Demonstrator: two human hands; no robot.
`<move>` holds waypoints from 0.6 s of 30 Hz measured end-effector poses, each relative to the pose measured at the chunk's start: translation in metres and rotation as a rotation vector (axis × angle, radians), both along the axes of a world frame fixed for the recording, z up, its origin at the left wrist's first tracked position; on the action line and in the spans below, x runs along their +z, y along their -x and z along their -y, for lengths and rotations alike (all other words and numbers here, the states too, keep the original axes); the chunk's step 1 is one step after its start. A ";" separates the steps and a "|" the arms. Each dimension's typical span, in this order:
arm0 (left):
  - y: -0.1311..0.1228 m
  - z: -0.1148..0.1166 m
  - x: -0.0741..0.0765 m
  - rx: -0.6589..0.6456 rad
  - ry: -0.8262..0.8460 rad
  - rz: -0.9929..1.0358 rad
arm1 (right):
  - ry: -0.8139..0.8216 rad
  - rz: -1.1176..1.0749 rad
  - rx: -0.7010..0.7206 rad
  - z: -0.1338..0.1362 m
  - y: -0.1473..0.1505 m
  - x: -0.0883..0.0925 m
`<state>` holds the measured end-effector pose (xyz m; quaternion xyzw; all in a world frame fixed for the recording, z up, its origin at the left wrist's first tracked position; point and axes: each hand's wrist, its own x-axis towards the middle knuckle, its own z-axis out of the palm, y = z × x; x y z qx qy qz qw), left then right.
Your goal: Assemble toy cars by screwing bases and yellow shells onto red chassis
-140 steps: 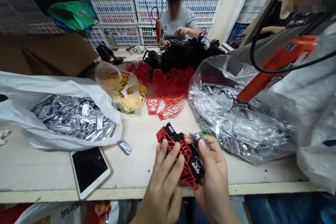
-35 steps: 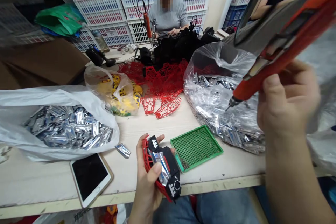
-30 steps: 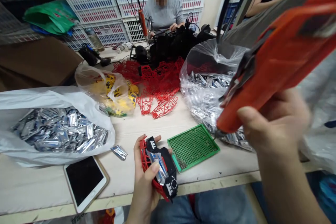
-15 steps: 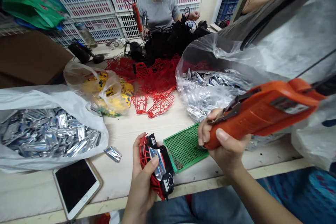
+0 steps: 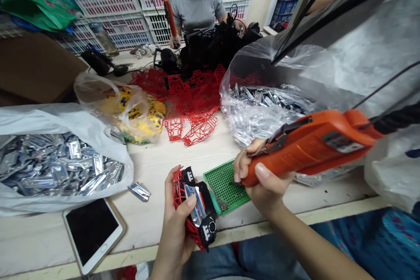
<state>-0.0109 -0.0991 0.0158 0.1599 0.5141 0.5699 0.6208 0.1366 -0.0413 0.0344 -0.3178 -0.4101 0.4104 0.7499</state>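
Note:
My left hand is closed around a toy car body with a red lattice frame, black fenders and a silver-blue panel; the thumb presses on the panel. In my right hand is an orange electric screwdriver, gripped near its front end, with its cord running off to the right. The tip of the screwdriver is hidden by my fingers. Below and left of that hand lies a green mesh tray with small screws gathered in its near corner.
Silvery panels fill a white bag at left and a clear bag at right. Red frames and a bag of yellow parts lie ahead. A phone rests near the table edge. Across, a person sits behind black parts.
My right hand has moved left and slightly down with the electric screwdriver, closer to the car body. My left hand stays nearly still. The person opposite has reached to a hanging orange screwdriver.

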 end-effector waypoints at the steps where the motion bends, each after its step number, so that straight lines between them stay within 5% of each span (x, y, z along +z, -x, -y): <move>1: 0.000 0.000 0.000 0.000 0.000 0.001 | -0.001 0.009 -0.003 0.000 0.001 -0.001; 18: -0.004 -0.001 0.002 0.045 -0.014 -0.011 | -0.064 -0.053 0.022 0.001 0.002 -0.007</move>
